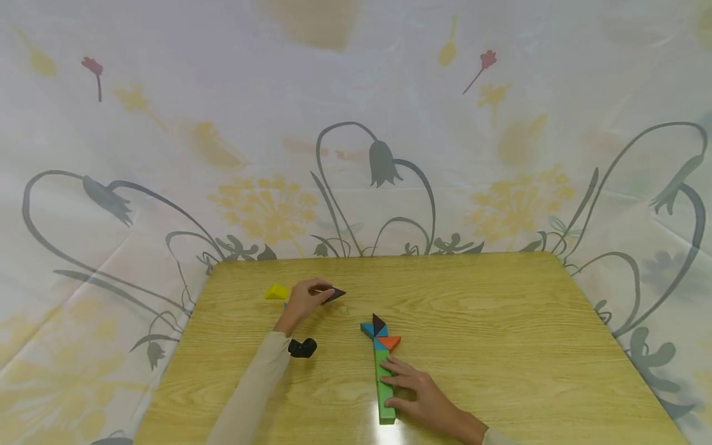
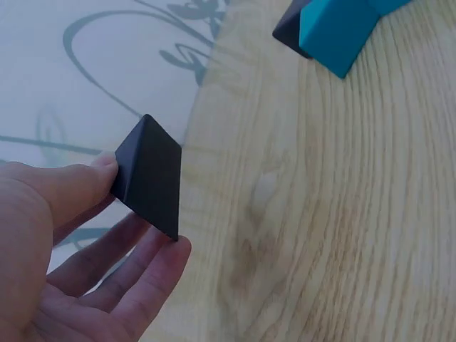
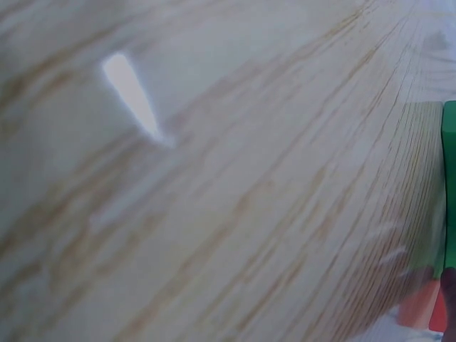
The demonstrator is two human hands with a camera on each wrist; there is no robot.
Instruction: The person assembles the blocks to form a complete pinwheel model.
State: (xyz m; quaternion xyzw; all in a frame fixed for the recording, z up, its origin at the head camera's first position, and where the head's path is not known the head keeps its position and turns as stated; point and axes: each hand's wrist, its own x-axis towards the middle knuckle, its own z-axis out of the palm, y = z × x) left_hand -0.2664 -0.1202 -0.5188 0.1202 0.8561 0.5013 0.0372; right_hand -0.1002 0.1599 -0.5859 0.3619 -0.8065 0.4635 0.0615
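Between thumb and fingertips, my left hand (image 1: 303, 301) pinches a black triangular block (image 2: 153, 178), held toward the table's far side. My right hand (image 1: 419, 392) rests its fingertips and thumb along the right side of two green blocks (image 1: 385, 389) laid end to end. At their far end sit blue triangular blocks (image 1: 367, 329), an orange triangular block (image 1: 389, 342) and a dark triangular block (image 1: 379, 324). The right wrist view catches only the edge of the green blocks (image 3: 450, 185) and a bit of the orange block (image 3: 439, 310).
A yellow triangular block (image 1: 275, 292) lies left of my left hand, with a sliver of blue beside it. The wooden table (image 1: 500, 309) ends at a flower-patterned cloth backdrop (image 1: 356, 93). A black camera (image 1: 303, 348) is strapped at my left wrist.
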